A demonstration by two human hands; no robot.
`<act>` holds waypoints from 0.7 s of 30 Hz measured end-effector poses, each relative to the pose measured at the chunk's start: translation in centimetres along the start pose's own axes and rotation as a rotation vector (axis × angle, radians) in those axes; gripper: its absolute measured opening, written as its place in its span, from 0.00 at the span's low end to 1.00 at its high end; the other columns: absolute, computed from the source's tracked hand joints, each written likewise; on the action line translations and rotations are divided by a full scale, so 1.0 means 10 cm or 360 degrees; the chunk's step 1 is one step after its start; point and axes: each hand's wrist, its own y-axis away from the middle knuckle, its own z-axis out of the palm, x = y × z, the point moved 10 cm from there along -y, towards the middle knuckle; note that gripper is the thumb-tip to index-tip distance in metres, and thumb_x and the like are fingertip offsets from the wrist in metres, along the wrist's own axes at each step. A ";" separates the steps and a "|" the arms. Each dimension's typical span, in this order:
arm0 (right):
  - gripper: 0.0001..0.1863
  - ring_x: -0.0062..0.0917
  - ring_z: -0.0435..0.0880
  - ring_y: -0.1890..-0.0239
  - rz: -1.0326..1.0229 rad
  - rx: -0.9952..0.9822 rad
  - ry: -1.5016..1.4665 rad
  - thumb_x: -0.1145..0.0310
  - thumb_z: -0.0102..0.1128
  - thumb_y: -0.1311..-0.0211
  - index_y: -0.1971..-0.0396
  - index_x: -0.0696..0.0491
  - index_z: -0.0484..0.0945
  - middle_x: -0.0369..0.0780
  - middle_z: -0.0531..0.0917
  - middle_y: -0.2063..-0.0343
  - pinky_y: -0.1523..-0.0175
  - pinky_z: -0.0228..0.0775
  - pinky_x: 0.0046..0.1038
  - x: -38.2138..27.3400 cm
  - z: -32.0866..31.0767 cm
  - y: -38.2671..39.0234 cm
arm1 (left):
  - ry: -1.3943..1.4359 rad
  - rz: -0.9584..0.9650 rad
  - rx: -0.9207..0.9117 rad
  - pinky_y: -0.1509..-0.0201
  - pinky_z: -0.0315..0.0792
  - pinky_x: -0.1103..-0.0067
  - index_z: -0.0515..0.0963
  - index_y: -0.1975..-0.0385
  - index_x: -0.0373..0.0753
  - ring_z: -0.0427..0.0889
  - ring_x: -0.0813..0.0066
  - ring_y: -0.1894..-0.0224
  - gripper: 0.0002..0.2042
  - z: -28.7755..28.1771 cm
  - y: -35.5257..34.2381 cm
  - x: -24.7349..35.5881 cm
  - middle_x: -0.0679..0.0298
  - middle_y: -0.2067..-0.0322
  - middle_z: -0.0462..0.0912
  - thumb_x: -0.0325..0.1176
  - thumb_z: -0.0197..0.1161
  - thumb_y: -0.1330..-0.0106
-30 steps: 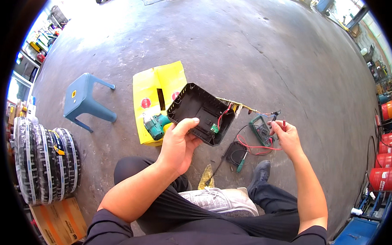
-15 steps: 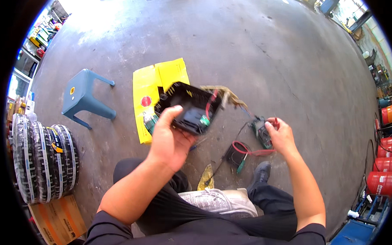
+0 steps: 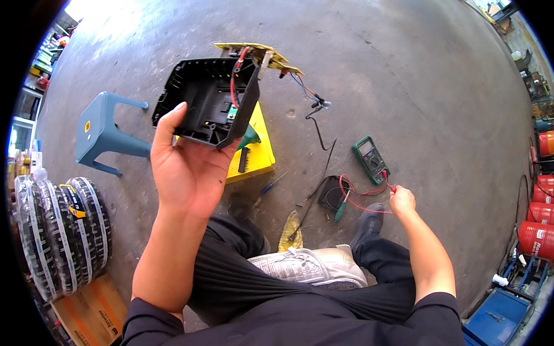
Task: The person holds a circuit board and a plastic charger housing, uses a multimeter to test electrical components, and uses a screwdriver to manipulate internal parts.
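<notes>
My left hand [image 3: 191, 167] is raised and grips an open black plastic housing [image 3: 210, 105] from below, thumb over its near edge. A red wire [image 3: 233, 83] runs inside it, and a yellowish circuit board [image 3: 257, 53] hangs off its far side on wires. Low over the floor, my right hand [image 3: 402, 201] is closed on a red test lead probe [image 3: 392, 188]. Just beyond it a green multimeter [image 3: 370, 160] lies on the floor with a red lead [image 3: 366, 193] looping from it. A green-handled clip [image 3: 340, 211] lies by a black box [image 3: 330, 195].
A yellow package [image 3: 261, 152] lies beneath the housing, with a green object [image 3: 249, 137] on it. A blue stool [image 3: 101, 127] stands left, above wrapped tyres [image 3: 59, 232] and a cardboard box [image 3: 90, 317]. Red drums [image 3: 538, 237] line the right side. A thin screwdriver [image 3: 270, 185] lies near my foot.
My left hand has lifted the housing up and to the left, tilting its inside toward me. My right hand has let go of the multimeter, now on the floor, and pinches the red probe.
</notes>
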 end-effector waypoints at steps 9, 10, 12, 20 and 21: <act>0.27 0.35 0.79 0.44 -0.0120 0.0141 0.0433 0.52 0.68 0.42 0.47 0.50 0.73 0.41 0.80 0.50 0.41 0.69 0.40 -0.60 0.54 0.06 | -0.0027 0.0112 -0.0123 0.41 0.77 0.63 0.77 0.49 0.32 0.83 0.59 0.47 0.17 0.00 -0.02 0.18 0.50 0.48 0.83 0.38 0.57 0.29; 0.27 0.35 0.78 0.43 -0.0222 0.0211 0.0351 0.53 0.68 0.42 0.46 0.50 0.73 0.42 0.80 0.50 0.42 0.70 0.39 -0.77 0.54 0.11 | -0.0012 0.0087 -0.0124 0.41 0.77 0.63 0.77 0.49 0.32 0.84 0.59 0.48 0.17 0.02 -0.02 0.15 0.50 0.48 0.83 0.38 0.57 0.29; 0.26 0.37 0.79 0.45 -0.0426 0.0241 0.0143 0.52 0.67 0.42 0.48 0.51 0.75 0.43 0.81 0.51 0.44 0.74 0.38 -1.04 0.79 0.16 | 0.0019 0.0039 -0.0134 0.42 0.78 0.63 0.77 0.48 0.33 0.84 0.59 0.48 0.17 0.08 -0.02 0.05 0.50 0.49 0.83 0.38 0.57 0.29; 0.29 0.39 0.88 0.56 0.0019 -0.1136 -0.0400 0.45 0.60 0.36 0.67 0.62 0.87 0.49 0.89 0.66 0.47 0.78 0.39 -2.09 2.18 0.81 | 0.0012 -0.0128 0.0014 0.43 0.78 0.62 0.76 0.45 0.33 0.86 0.58 0.50 0.19 -0.04 -0.04 -0.10 0.50 0.48 0.83 0.40 0.54 0.27; 0.29 0.40 0.88 0.57 0.0009 -0.0958 -0.0399 0.45 0.61 0.37 0.66 0.61 0.87 0.49 0.89 0.67 0.48 0.78 0.39 -2.15 2.21 0.81 | 0.0005 -0.0125 0.0037 0.43 0.79 0.62 0.76 0.45 0.33 0.86 0.58 0.50 0.19 -0.05 -0.02 -0.10 0.50 0.48 0.83 0.40 0.54 0.27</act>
